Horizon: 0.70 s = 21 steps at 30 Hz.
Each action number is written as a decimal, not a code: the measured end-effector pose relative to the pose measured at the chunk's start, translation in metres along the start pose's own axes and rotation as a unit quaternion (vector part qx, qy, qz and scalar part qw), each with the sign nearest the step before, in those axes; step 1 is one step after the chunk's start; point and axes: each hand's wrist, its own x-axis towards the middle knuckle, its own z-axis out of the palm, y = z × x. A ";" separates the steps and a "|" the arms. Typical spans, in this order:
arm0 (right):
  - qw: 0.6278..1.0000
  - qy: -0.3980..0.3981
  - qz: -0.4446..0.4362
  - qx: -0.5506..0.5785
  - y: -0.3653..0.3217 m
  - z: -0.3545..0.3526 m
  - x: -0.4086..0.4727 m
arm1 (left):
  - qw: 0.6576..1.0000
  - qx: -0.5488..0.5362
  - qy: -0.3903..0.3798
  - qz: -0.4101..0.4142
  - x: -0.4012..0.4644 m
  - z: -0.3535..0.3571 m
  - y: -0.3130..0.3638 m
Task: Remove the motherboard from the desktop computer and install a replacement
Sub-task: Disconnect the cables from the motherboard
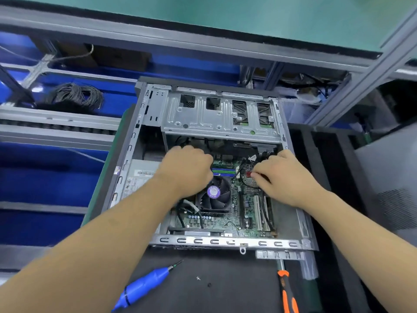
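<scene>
The motherboard (228, 213) sits seated in the floor of the open desktop case (158, 239), which lies on its side at the middle of the bench (225, 290), its long axis running away from me. The cooler fan (214, 195) is mounted on the board's left half.

My left hand (187, 170) rests curled over the board's far-left area, just beyond the fan; whether it grips anything I cannot tell. My right hand (284, 175) is at the far-right area, fingers drawn together as if pinching a red connector (248, 174) among the cables.

I judge cable disconnection is in progress; the board lies directly beneath and nearer me than both hands, the right hand closer to the plug.

A blue electric screwdriver (144, 285) and an orange-handled screwdriver (286, 290) lie at the bench's near edge.
</scene>
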 end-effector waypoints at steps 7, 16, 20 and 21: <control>0.980 0.071 -0.023 0.183 0.017 0.001 -0.001 | 0.939 -0.091 -0.285 0.170 0.024 0.006 0.085; 0.957 0.140 -0.006 0.255 0.016 0.007 -0.003 | 0.927 -0.066 -0.278 0.243 0.033 0.042 0.127; 0.963 0.133 -0.005 0.233 0.016 0.006 -0.001 | 0.937 -0.114 -0.195 0.266 0.033 0.044 0.134; 0.966 0.128 -0.004 0.225 0.016 0.006 -0.001 | 0.932 -0.171 -0.197 0.252 0.034 0.044 0.137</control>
